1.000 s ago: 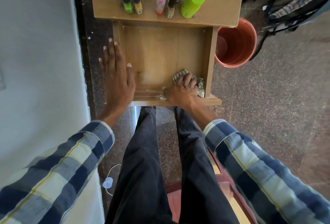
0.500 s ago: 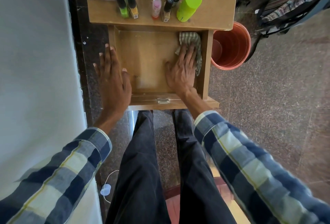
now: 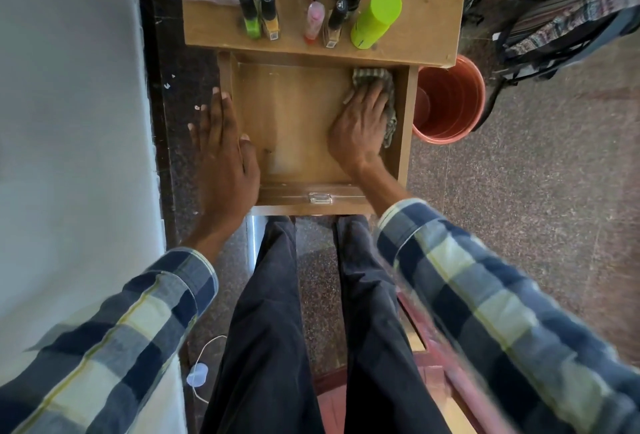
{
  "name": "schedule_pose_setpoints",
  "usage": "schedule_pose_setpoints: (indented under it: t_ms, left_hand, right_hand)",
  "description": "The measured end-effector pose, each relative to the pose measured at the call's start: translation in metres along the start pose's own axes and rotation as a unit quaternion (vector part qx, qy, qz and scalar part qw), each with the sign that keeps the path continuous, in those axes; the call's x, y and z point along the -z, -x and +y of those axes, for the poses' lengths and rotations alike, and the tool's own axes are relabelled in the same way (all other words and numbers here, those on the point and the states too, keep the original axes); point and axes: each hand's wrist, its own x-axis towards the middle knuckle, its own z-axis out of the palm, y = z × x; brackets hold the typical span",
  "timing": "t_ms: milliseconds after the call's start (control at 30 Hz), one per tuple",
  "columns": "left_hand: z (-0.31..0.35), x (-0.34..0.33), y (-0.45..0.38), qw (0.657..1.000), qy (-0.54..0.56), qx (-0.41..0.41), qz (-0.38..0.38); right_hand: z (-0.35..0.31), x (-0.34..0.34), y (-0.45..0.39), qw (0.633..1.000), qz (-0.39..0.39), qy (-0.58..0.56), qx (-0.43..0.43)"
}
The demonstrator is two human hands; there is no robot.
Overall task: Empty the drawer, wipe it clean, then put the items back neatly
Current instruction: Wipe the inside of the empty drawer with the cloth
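The drawer [image 3: 294,122] stands pulled out toward the person from under the counter [image 3: 429,28], and its wooden floor is bare apart from the cloth [image 3: 377,78], a checked rag bunched into the far right corner against the right wall. The right hand [image 3: 363,122] lies flat on that cloth, its fingers [image 3: 372,94] straight and close together, pressing down rather than gripping; the rag shows beyond the fingertips and trails down the right side of the palm. The left hand [image 3: 225,153] rests on the left wall of the drawer near its front, fingers straight and slightly spread, holding nothing, and it seems to be steadying the drawer, though whether the palm bears on the rim or only hovers just above it cannot quite be told. What the next stroke turns on is that the unwiped wood lies to the left of and nearer than the right hand: the cloth sits at the far right, so the sweep would have to run leftward along the back wall or be drawn back toward the front panel and its handle [image 3: 320,197]. The right hand is the one on the job. The bottles [image 3: 311,23] taken out wait upright on the counter beyond the drawer's far edge, with the green can [image 3: 375,18] to their right.
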Motion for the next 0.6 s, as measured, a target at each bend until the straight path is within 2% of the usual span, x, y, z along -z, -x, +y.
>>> schedule_pose_setpoints:
  t_ms: [100,167,267,367,433,500,600]
  left_hand:
    - [0.001,0.000,0.000,1.000,0.006,0.003,-0.002]
    - [0.002,0.001,-0.001,1.000,0.011,0.005,-0.001]
    - [0.000,0.000,-0.001,1.000,0.013,0.006,-0.002]
    - [0.001,0.000,-0.001,1.000,0.024,0.001,0.000]
    - [0.000,-0.001,-0.001,1.000,0.022,0.000,0.001]
    - [-0.001,-0.002,-0.001,1.000,0.019,0.002,0.003]
    - [-0.001,-0.003,0.000,1.000,0.020,0.001,0.002]
  right_hand:
    - [0.034,0.012,-0.012,0.989,0.026,0.084,0.118]
    - [0.055,0.020,-0.014,0.971,0.006,0.115,0.208]
    - [0.063,0.035,-0.004,0.944,-0.039,0.140,0.298]
    - [0.067,0.034,0.020,0.870,-0.097,0.292,0.386]
    - [0.071,0.032,0.035,0.830,-0.119,0.358,0.412]
    - [0.075,0.033,0.040,0.820,-0.125,0.379,0.410]
    - [0.068,0.044,0.028,0.790,-0.081,0.464,0.393]
